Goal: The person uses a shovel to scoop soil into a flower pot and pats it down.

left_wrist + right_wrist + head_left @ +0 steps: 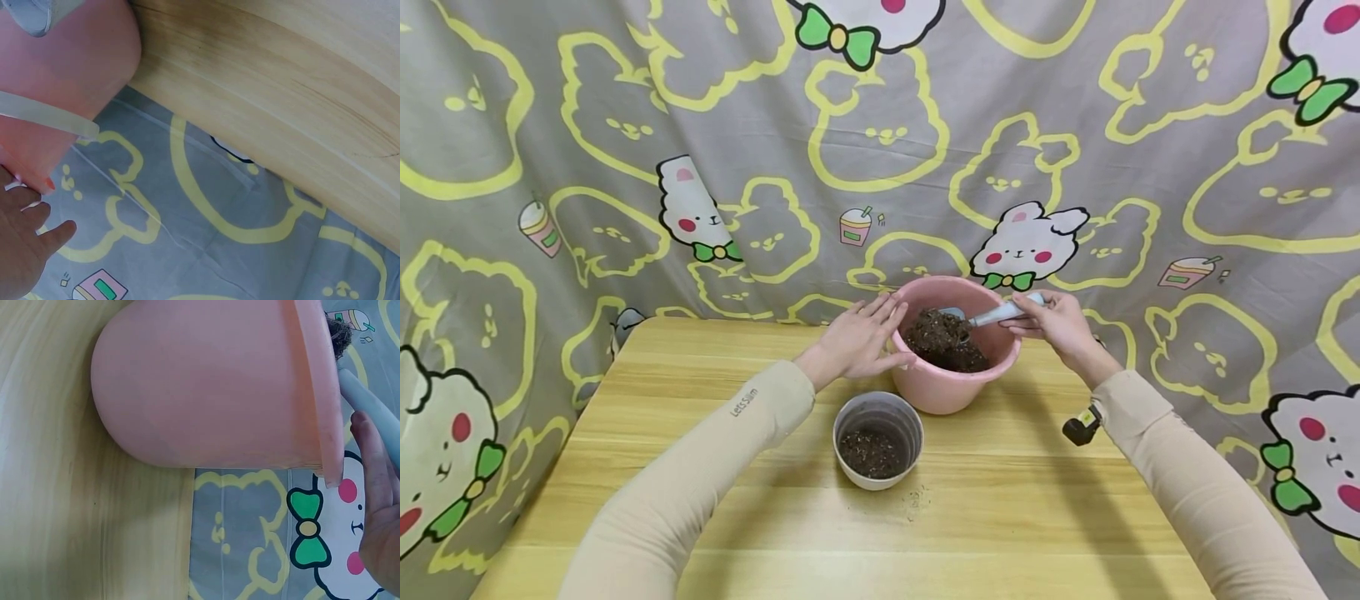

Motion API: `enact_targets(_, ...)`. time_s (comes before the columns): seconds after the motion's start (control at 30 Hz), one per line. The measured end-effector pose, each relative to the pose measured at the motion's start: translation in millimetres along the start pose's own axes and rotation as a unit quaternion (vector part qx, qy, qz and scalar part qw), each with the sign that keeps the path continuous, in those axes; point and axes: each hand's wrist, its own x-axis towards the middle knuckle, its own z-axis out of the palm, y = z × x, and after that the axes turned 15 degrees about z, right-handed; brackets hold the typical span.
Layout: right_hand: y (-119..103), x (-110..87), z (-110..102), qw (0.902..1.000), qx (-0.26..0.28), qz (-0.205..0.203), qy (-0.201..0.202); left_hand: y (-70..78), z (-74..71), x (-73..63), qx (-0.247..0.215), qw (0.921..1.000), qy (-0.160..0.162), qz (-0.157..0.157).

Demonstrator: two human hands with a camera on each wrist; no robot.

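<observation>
A pink bucket [943,392] holding dark soil [955,358] stands on the table. My right hand [1060,325] grips the light blue handle of a trowel [1003,313] at the bucket's right side. Heaped soil covers most of the trowel's blade, inside the bucket mouth. In the right wrist view the trowel's handle [375,412] slants past the rim. With fingers extended, my left hand [861,337] rests on the bucket's left rim; the left wrist view shows its fingers [57,237] spread there. Nearer me sits a pale pot [880,482] with soil [872,454] in its bottom.
Crumbs of soil [916,500] lie on the wooden table [760,525] beside the pot. A grey patterned curtain [760,125] hangs right behind the table's back edge. A whitish bucket handle [50,115] runs along the bucket's side in the left wrist view.
</observation>
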Motion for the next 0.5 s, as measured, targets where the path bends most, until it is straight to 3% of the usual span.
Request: enact_targets(0.5, 3.4, -3.5, -4.5, 0.9997, 0.025, 0.001, 0.005, 1.4, -1.0, -0.1, 0.000, 1.0000, -0.002, -0.004)
